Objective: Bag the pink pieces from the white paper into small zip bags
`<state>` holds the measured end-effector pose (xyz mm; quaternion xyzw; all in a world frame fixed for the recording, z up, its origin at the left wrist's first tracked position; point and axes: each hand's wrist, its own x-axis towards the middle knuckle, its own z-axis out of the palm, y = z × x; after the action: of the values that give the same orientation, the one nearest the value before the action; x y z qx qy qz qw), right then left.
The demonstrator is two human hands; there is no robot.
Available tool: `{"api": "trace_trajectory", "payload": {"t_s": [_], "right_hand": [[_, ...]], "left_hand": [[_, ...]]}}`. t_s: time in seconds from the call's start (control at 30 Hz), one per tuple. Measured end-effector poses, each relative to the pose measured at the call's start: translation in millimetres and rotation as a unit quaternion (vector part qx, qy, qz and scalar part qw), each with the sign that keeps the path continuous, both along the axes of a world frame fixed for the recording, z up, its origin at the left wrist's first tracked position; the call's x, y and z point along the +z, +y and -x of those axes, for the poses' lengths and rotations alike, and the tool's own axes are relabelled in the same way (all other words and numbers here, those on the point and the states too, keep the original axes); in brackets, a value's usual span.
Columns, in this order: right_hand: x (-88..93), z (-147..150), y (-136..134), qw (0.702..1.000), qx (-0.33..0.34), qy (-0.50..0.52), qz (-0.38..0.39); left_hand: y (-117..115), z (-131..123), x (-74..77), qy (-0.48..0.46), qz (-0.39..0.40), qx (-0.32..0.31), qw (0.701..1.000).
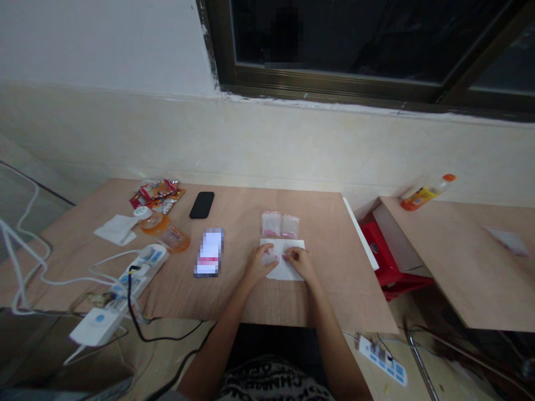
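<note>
Left hand: the left hand [259,265] rests on the near-left part of the white paper sheet [282,269], its fingers curled inward over a small clear packet [270,256] with pink contents.
Right hand: the right hand [300,264] lies on the sheet's right part, its fingertips [288,256] pressed together at a pink spot just beside the packet; whether they grip the packet is too small to tell.
Packet's place: between the hands, above the sheet, touching the left fingers.
Nearby: two more clear bags [271,224] [290,226], each with pink at the bottom, lie side by side just beyond the sheet.
Work surface: a plywood table [292,209] bears all of this.
Left of the hands: a phone with a blurred screen [209,252], a black phone [202,205], a lying orange bottle [165,234], snack packets [156,196], a tissue [117,229] and a white power strip [140,273].
Right of the table: a red stool [387,256] stands below a second plywood table [455,250], which holds an orange-capped bottle [424,193].
</note>
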<state>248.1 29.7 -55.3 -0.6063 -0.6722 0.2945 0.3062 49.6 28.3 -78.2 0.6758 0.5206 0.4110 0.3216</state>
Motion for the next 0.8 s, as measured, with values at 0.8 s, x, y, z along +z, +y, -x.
{"api": "trace_trajectory", "payload": {"t_s": [0.8], "right_hand": [[20.3, 12.6, -0.5, 0.994, -0.006, -0.105, 0.018]], "left_hand": [[-1.4, -0.2, 5.4, -0.014, 0.0, -0.003, 1.0]]}}
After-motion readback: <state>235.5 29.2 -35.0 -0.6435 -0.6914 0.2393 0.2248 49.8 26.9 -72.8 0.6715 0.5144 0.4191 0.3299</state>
